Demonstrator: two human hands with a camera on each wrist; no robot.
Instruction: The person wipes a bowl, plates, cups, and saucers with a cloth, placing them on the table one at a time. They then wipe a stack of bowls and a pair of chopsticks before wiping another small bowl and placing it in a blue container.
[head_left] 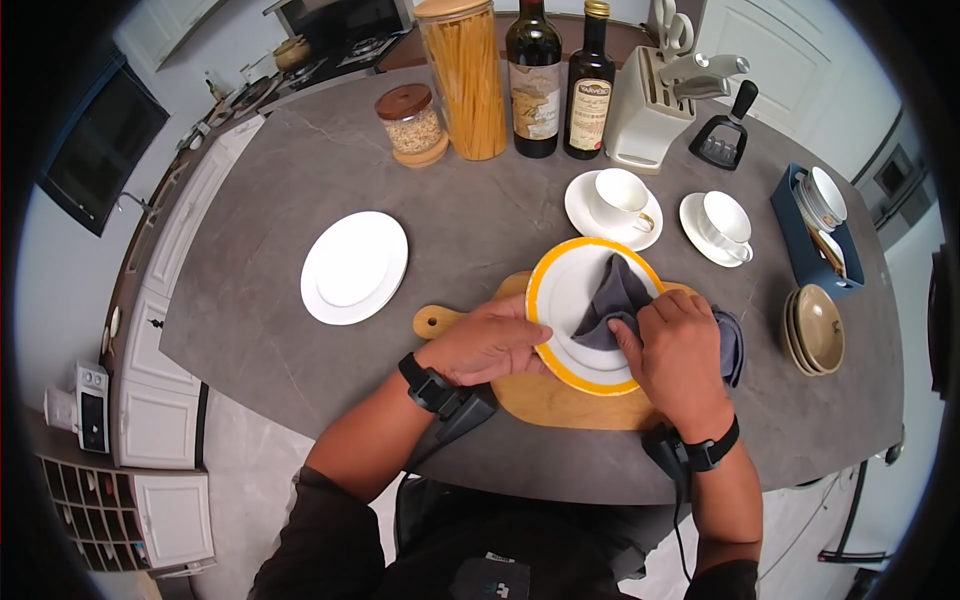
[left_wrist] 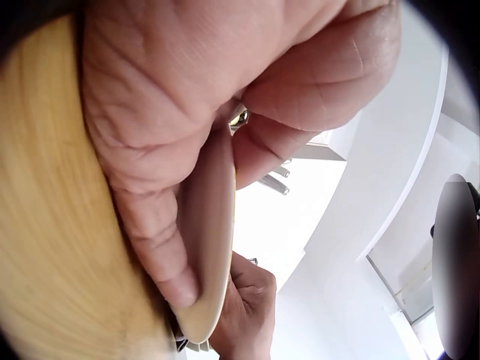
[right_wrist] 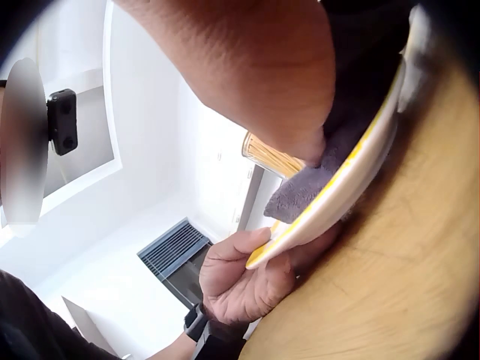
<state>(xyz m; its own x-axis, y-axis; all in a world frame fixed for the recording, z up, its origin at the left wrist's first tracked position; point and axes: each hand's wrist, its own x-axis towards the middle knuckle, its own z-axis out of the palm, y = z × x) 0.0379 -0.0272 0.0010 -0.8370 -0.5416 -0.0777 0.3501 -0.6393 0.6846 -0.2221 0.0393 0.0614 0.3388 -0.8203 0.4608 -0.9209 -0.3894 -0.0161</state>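
Note:
A white plate with a yellow rim (head_left: 561, 360) is held tilted above a wooden board (head_left: 560, 412). The left hand (head_left: 488, 343) grips its left edge, thumb on the rim and fingers beneath, as the left wrist view shows for the hand (left_wrist: 172, 97). A dark grey cloth (head_left: 612, 300) lies bunched on the plate's face, pinched by the right hand (head_left: 682, 350). In the right wrist view the cloth (right_wrist: 300, 191) touches the plate's inner surface. Part of the cloth is hidden under the right hand.
A white plate (head_left: 355, 268) lies at left. Behind stand two cups on saucers (head_left: 585, 215), bottles (head_left: 535, 90), pasta jar (head_left: 465, 90), small jar (head_left: 410, 125) and knife block (head_left: 645, 120). At right are a blue bin (head_left: 800, 245), bowls (head_left: 820, 330) and another grey cloth (head_left: 732, 345).

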